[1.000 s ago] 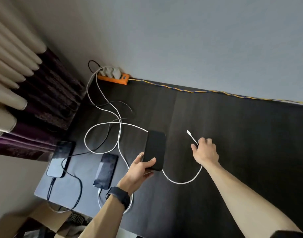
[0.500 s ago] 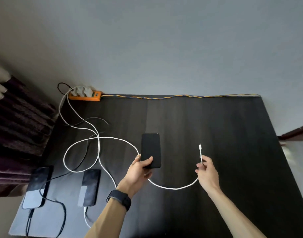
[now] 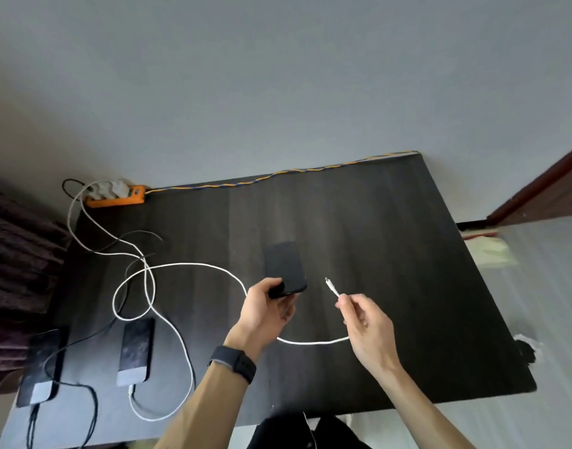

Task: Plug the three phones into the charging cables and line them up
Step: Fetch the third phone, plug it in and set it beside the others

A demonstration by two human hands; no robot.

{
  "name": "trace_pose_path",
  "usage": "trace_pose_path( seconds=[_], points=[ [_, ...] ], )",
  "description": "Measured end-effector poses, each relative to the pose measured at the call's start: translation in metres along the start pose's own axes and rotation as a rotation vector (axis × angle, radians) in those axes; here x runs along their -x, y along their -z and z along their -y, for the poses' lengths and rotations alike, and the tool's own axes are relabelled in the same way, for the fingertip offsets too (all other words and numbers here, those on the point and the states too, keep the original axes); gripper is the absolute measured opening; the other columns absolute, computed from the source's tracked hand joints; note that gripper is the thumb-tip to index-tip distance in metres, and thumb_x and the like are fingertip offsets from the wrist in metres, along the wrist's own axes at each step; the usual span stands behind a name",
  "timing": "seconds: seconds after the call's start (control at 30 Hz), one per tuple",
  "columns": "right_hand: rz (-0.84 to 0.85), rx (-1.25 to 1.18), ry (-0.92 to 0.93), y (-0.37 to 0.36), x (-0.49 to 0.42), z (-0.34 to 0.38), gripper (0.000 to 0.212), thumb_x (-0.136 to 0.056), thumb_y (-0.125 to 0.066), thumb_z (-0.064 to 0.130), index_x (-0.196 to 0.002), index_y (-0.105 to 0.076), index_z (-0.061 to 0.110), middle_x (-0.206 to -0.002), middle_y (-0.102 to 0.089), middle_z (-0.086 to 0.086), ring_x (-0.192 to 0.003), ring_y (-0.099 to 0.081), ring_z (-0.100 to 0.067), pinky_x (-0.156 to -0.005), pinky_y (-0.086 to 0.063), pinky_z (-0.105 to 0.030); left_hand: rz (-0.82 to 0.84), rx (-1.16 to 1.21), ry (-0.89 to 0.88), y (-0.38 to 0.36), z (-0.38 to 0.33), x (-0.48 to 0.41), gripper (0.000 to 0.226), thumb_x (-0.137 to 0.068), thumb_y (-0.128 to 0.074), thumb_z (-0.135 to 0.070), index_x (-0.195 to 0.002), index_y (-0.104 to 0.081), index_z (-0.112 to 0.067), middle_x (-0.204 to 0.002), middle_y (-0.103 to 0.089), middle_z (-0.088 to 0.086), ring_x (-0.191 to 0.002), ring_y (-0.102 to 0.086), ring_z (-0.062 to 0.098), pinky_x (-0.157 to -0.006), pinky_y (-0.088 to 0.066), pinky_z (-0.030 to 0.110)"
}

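Two phones (image 3: 134,351) already lie plugged in at the desk's (image 3: 391,254) left edge, so your left hand (image 3: 265,314) grips the third phone (image 3: 284,268) by its bottom end, port toward the plug (image 3: 332,286) pinched in your right hand (image 3: 365,322) for mating.

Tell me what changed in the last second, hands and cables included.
The right hand brought the white plug closer to the black phone and tilted it toward the phone's near end. The left hand kept holding that phone. Nothing was let go. The two phones at the left stayed plugged in; the power strip stayed put.
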State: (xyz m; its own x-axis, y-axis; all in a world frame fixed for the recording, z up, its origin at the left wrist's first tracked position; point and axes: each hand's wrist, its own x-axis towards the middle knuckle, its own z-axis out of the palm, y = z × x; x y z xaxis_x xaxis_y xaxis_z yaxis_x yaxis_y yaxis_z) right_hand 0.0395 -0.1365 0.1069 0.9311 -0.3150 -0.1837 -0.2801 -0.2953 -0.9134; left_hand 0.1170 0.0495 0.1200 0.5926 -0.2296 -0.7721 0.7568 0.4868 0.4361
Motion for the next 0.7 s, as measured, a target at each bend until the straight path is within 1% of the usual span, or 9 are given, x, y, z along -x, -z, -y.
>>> trace_pose_path(
  seconds=[0.07, 0.13, 0.27, 0.33, 0.43, 0.5, 0.57, 0.63, 0.7],
  points=[
    [0.029, -0.007, -0.028, 0.003, 0.01, -0.009, 0.017, -0.099, -0.057, 0.03, -0.086, -0.067, 0.029, -0.08, -0.07, 0.004, -0.074, -0.067, -0.011, -0.063, -0.05, -0.016, -0.027, 0.006, 0.005, -0.004, 0.01, 0.004, 0.024, -0.088, -0.057, -0.017, -0.111, -0.059, -0.013, -0.125, -0.068, 0.014, -0.085, -0.07, 0.02, -0.073, -0.043, 0.028],
    [0.068, -0.032, -0.043, 0.006, 0.018, -0.017, 0.014, -0.1, -0.056, 0.022, -0.095, -0.065, 0.032, -0.087, -0.07, 0.004, -0.075, -0.067, -0.01, -0.065, -0.05, -0.013, -0.038, 0.042, 0.001, -0.006, 0.019, 0.009, 0.022, -0.09, -0.059, -0.014, -0.111, -0.06, -0.009, -0.119, -0.067, 0.015, -0.081, -0.07, 0.021, -0.069, -0.045, 0.026],
    [0.087, -0.024, -0.043, 0.013, 0.03, -0.03, 0.024, -0.101, -0.052, 0.013, -0.114, -0.063, 0.03, -0.093, -0.066, 0.003, -0.08, -0.063, -0.008, -0.066, -0.052, -0.019, -0.091, 0.09, 0.006, -0.005, 0.031, 0.016, 0.006, -0.087, -0.063, -0.008, -0.093, -0.065, -0.008, -0.098, -0.07, 0.009, -0.09, -0.067, 0.023, -0.072, -0.05, 0.026],
    [0.088, -0.043, -0.05, 0.016, 0.033, -0.03, 0.024, -0.102, -0.05, 0.014, -0.118, -0.064, 0.025, -0.092, -0.066, 0.002, -0.08, -0.062, -0.006, -0.066, -0.051, -0.016, -0.114, 0.055, 0.029, -0.004, 0.034, 0.018, 0.006, -0.085, -0.066, -0.006, -0.09, -0.064, -0.009, -0.09, -0.068, 0.006, -0.083, -0.065, 0.018, -0.069, -0.048, 0.024],
    [0.096, -0.052, -0.064, 0.023, 0.039, -0.025, 0.021, -0.103, -0.05, 0.026, -0.113, -0.069, 0.028, -0.086, -0.069, 0.012, -0.08, -0.063, -0.001, -0.064, -0.047, -0.011, -0.106, -0.07, 0.059, -0.005, 0.041, 0.021, 0.016, -0.08, -0.07, -0.006, -0.088, -0.061, -0.016, -0.081, -0.067, -0.001, -0.073, -0.058, 0.012, -0.065, -0.04, 0.022],
    [0.11, -0.067, -0.084, 0.024, 0.046, -0.021, 0.022, -0.102, -0.05, 0.033, -0.106, -0.072, 0.03, -0.075, -0.068, 0.023, -0.074, -0.062, 0.004, -0.062, -0.044, -0.009, -0.079, -0.097, 0.068, -0.006, 0.044, 0.025, 0.016, -0.08, -0.073, -0.008, -0.09, -0.064, -0.016, -0.083, -0.068, -0.002, -0.074, -0.06, 0.011, -0.066, -0.041, 0.022],
    [0.104, -0.101, -0.104, 0.024, 0.049, -0.019, 0.023, -0.101, -0.053, 0.035, -0.099, -0.075, 0.027, -0.071, -0.066, 0.032, -0.073, -0.062, 0.007, -0.065, -0.043, -0.007, -0.068, -0.084, 0.068, -0.008, 0.045, 0.028, 0.012, -0.082, -0.073, -0.009, -0.091, -0.067, -0.014, -0.086, -0.07, -0.001, -0.078, -0.063, 0.012, -0.07, -0.043, 0.022],
    [0.096, -0.129, -0.116, 0.022, 0.052, -0.017, 0.023, -0.099, -0.057, 0.037, -0.095, -0.077, 0.025, -0.069, -0.066, 0.03, -0.073, -0.063, 0.007, -0.066, -0.042, -0.007, -0.085, -0.099, 0.064, -0.01, 0.047, 0.029, 0.012, -0.084, -0.073, -0.01, -0.095, -0.069, -0.013, -0.091, -0.071, -0.001, -0.083, -0.066, 0.012, -0.073, -0.045, 0.022],
    [0.1, -0.125, -0.114, 0.021, 0.056, -0.017, 0.022, -0.097, -0.06, 0.038, -0.093, -0.077, 0.025, -0.074, -0.071, 0.021, -0.072, -0.064, 0.001, -0.064, -0.043, -0.01, -0.095, -0.113, 0.066, -0.01, 0.052, 0.03, 0.018, -0.084, -0.074, -0.012, -0.102, -0.069, -0.012, -0.096, -0.072, 0.0, -0.082, -0.069, 0.011, -0.073, -0.045, 0.021]
  ],
)
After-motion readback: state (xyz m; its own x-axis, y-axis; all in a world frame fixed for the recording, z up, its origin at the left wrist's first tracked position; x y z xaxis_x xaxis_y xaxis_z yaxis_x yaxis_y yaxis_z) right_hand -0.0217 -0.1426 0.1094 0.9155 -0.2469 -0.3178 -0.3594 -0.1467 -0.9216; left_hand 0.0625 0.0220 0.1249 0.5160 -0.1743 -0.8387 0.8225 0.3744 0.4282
